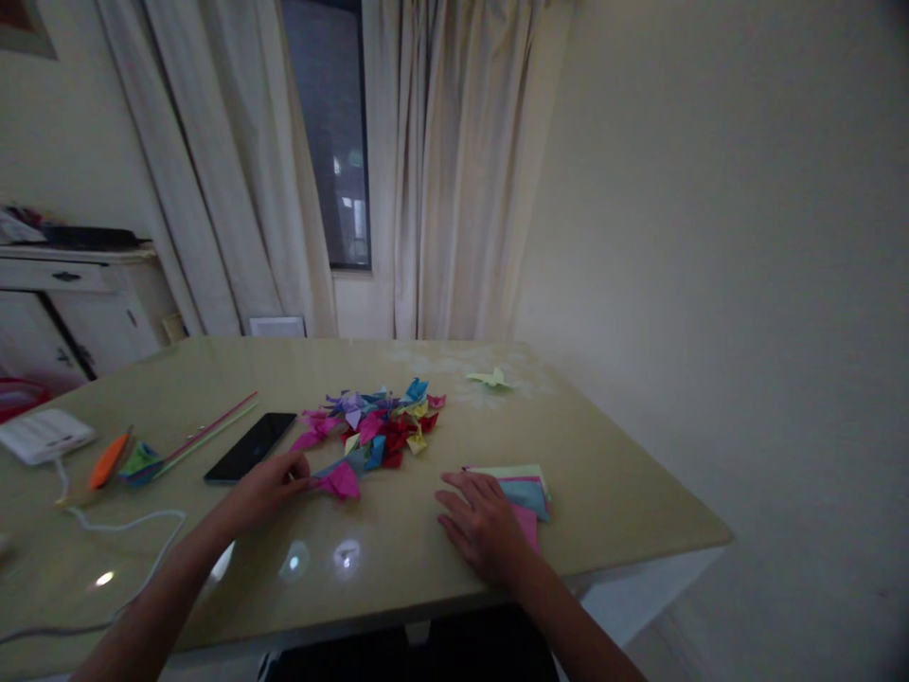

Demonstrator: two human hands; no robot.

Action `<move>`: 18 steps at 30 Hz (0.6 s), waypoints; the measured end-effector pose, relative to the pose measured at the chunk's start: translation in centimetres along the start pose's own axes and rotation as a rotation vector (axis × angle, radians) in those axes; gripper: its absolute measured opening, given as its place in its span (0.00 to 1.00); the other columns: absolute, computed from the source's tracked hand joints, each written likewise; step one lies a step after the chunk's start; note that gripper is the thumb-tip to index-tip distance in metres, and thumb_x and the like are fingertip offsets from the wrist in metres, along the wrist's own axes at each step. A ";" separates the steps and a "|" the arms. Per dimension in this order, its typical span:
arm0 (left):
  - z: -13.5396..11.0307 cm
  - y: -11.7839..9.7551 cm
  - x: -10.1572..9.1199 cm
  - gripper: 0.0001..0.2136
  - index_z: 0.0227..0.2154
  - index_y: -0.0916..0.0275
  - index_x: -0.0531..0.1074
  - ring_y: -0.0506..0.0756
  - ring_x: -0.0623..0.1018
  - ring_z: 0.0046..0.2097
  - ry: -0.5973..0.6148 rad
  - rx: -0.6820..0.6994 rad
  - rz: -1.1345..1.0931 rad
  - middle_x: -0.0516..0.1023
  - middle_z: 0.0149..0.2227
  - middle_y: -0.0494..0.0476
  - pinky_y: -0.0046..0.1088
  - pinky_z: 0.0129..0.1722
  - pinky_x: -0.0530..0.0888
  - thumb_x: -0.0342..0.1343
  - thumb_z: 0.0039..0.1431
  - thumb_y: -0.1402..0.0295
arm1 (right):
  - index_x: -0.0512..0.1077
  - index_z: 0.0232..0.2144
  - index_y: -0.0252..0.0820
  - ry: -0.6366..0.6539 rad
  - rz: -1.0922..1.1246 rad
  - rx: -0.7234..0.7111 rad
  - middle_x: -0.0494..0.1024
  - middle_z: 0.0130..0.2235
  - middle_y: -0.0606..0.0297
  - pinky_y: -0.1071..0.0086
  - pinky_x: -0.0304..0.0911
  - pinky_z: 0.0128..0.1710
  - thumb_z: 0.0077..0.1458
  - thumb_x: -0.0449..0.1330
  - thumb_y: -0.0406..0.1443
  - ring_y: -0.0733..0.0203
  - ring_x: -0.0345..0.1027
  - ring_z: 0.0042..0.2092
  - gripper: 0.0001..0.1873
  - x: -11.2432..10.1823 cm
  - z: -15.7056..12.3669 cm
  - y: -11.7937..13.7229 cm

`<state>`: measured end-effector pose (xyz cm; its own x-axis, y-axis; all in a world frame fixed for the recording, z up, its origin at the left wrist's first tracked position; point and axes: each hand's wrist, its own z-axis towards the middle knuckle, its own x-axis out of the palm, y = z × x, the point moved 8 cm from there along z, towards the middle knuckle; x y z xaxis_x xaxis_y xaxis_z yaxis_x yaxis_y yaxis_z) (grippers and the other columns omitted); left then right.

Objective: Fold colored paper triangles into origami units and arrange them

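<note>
My left hand [274,485] is over the table left of centre, its fingers pinched together at the tip of a pink folded paper crane [341,481]. This crane rests at the near edge of a heap of small folded paper cranes [387,431] in red, blue, purple, yellow and pink. My right hand [479,521] lies palm down with fingers apart, partly over a stack of coloured paper sheets [525,494]. Pale green, blue and pink sheets show beside it; the hand hides the rest.
A black phone [252,447] lies left of the heap. Further left are pink and green sticks [209,434], an orange-handled tool [110,461], and a white device [46,436] with a cable [132,523]. A pale green paper crane [492,379] sits toward the back right.
</note>
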<state>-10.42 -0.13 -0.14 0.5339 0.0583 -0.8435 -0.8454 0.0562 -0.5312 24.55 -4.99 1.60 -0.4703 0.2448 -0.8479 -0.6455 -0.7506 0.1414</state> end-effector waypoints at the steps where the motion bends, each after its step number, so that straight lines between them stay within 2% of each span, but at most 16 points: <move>1: 0.1 0.1 -0.4 0.23 0.25 0.57 0.71 0.60 0.79 0.33 0.013 -0.026 -0.011 0.81 0.29 0.57 0.34 0.34 0.73 0.54 0.51 0.40 | 0.75 0.53 0.45 -0.001 -0.004 -0.005 0.77 0.59 0.54 0.48 0.66 0.61 0.63 0.64 0.32 0.45 0.71 0.59 0.16 -0.1 0.0 0.0; 4: -0.2 -0.2 -2.6 0.19 0.27 0.56 0.68 0.59 0.79 0.29 -0.002 -0.097 -0.020 0.81 0.29 0.56 0.32 0.32 0.71 0.51 0.55 0.44 | 0.75 0.53 0.44 0.016 -0.004 -0.003 0.77 0.60 0.53 0.48 0.66 0.61 0.62 0.65 0.33 0.45 0.71 0.59 0.17 0.2 0.1 -0.1; 6: -0.8 -1.4 -4.5 0.15 0.29 0.56 0.66 0.58 0.78 0.28 -0.065 -0.119 0.011 0.81 0.29 0.55 0.32 0.30 0.69 0.49 0.58 0.50 | 0.75 0.53 0.45 0.018 0.016 0.004 0.77 0.60 0.53 0.48 0.65 0.61 0.62 0.65 0.33 0.45 0.70 0.59 0.17 0.4 0.2 -0.1; 8: -1.4 -4.0 -5.8 0.12 0.30 0.56 0.65 0.57 0.77 0.27 -0.152 -0.079 0.041 0.80 0.27 0.53 0.31 0.29 0.67 0.47 0.61 0.53 | 0.74 0.56 0.46 -0.005 0.063 0.008 0.77 0.59 0.53 0.48 0.65 0.62 0.63 0.65 0.36 0.45 0.70 0.59 0.19 0.4 0.2 -0.1; 10: -2.0 -8.1 -5.5 0.13 0.32 0.56 0.65 0.56 0.75 0.28 -0.199 0.060 -0.004 0.77 0.26 0.51 0.31 0.30 0.68 0.46 0.65 0.53 | 0.70 0.61 0.45 -0.080 0.153 0.042 0.76 0.60 0.52 0.48 0.65 0.62 0.64 0.65 0.41 0.45 0.70 0.60 0.25 -0.5 0.1 -0.4; 12: -2.4 -13.1 -3.0 0.16 0.33 0.56 0.67 0.55 0.74 0.30 -0.146 0.248 -0.119 0.75 0.28 0.51 0.30 0.32 0.69 0.43 0.69 0.52 | 0.63 0.68 0.44 -0.210 0.305 0.133 0.73 0.62 0.49 0.52 0.67 0.61 0.65 0.64 0.46 0.46 0.69 0.60 0.34 -2.1 -0.3 -1.5; 14: -2.6 -18.0 1.2 0.18 0.33 0.57 0.67 0.54 0.74 0.31 0.019 0.379 -0.215 0.76 0.30 0.51 0.29 0.33 0.70 0.42 0.72 0.52 | 0.61 0.68 0.43 -0.334 0.478 0.253 0.74 0.60 0.49 0.56 0.72 0.55 0.65 0.63 0.48 0.49 0.72 0.56 0.35 -3.8 -1.1 -3.1; 16: -2.6 -21.8 5.5 0.18 0.34 0.57 0.68 0.55 0.75 0.33 0.145 0.439 -0.253 0.77 0.31 0.52 0.30 0.35 0.70 0.42 0.73 0.53 | 0.72 0.59 0.44 -0.390 0.604 0.360 0.80 0.50 0.55 0.61 0.74 0.47 0.65 0.63 0.48 0.53 0.75 0.47 0.26 -5.0 -2.1 -4.7; 18: -2.3 -24.5 9.0 0.17 0.35 0.57 0.68 0.55 0.76 0.34 0.197 0.473 -0.272 0.76 0.31 0.52 0.32 0.36 0.70 0.42 0.74 0.53 | 0.79 0.45 0.44 -0.421 0.633 0.460 0.81 0.38 0.61 0.65 0.72 0.41 0.64 0.64 0.46 0.57 0.73 0.38 0.15 -6.0 -3.5 -6.3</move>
<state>15.09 -3.28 5.09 0.6794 -0.2041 -0.7048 -0.5549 0.4856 -0.6755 33.55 -3.91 3.98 -0.9447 0.1409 -0.2960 -0.3249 -0.5232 0.7878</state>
